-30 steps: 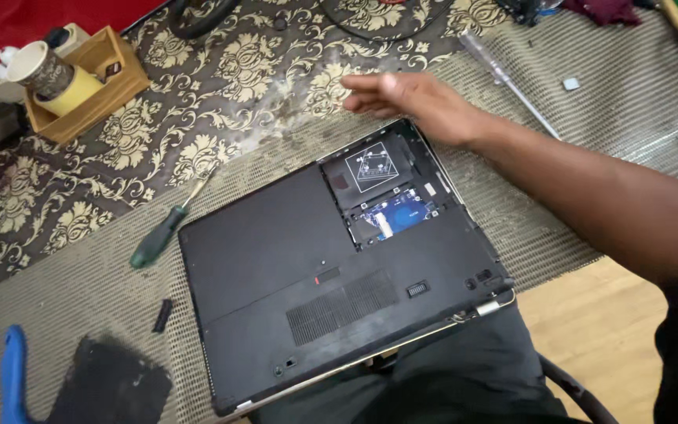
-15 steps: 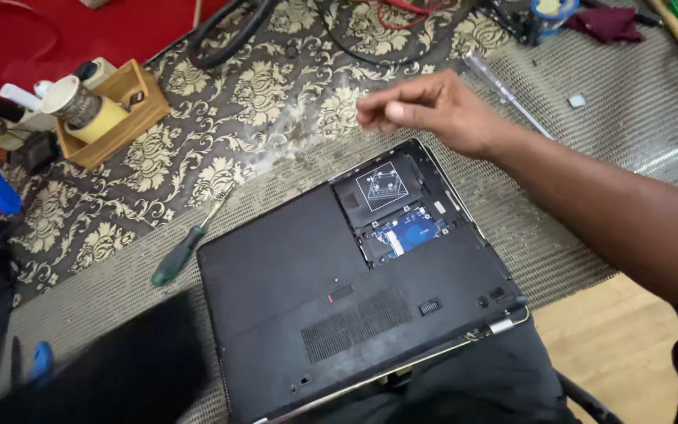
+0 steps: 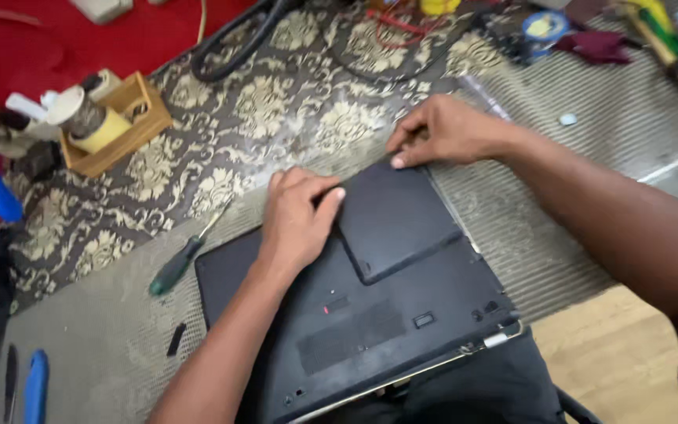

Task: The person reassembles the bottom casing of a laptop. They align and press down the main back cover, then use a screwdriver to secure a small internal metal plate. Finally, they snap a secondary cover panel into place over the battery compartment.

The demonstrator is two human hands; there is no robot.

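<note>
Head view: two hands, left hand and right hand, press flat on one cover panel atop one laptop.

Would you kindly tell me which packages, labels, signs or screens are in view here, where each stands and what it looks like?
Laptop: black, upside down on the person's lap, base facing up, so no screen shows; both hands rest on its rectangular cover panel.
Small red mark: on the laptop base below the left hand; too small to make out.
Wooden box: upper left on the patterned mat, holding small containers.
No signs or lit screens.
</note>
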